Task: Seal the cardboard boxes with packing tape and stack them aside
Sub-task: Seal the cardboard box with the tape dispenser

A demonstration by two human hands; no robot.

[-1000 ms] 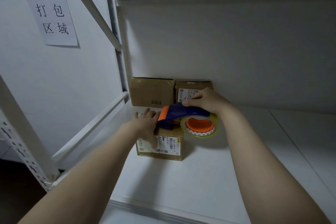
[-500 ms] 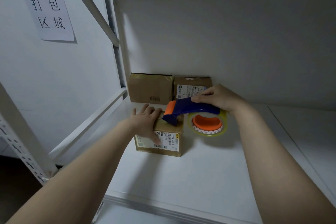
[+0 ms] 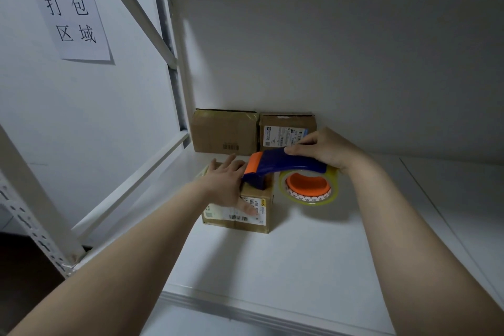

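Observation:
A small cardboard box [image 3: 260, 209] with a white shipping label on its front stands on the white shelf [image 3: 313, 254]. My left hand [image 3: 227, 181] lies flat across its top, fingers straight, thumb down over the label. My right hand [image 3: 324, 148] grips the blue handle of a tape dispenser [image 3: 275, 169] with an orange front end. Its blue nose touches the box's right top edge. The clear tape roll [image 3: 309, 189] on an orange hub hangs to the right of the box.
Two more cardboard boxes stand against the back wall, a plain one [image 3: 225, 131] and a labelled one [image 3: 283, 132] beside it. A white rack upright [image 3: 32, 207] and a diagonal brace [image 3: 141, 11] border the left. A paper sign [image 3: 69, 5] hangs on the left wall.
The dispenser has slid to the right across the box top, its nose now at the right edge. My left hand stays pressed on the box.

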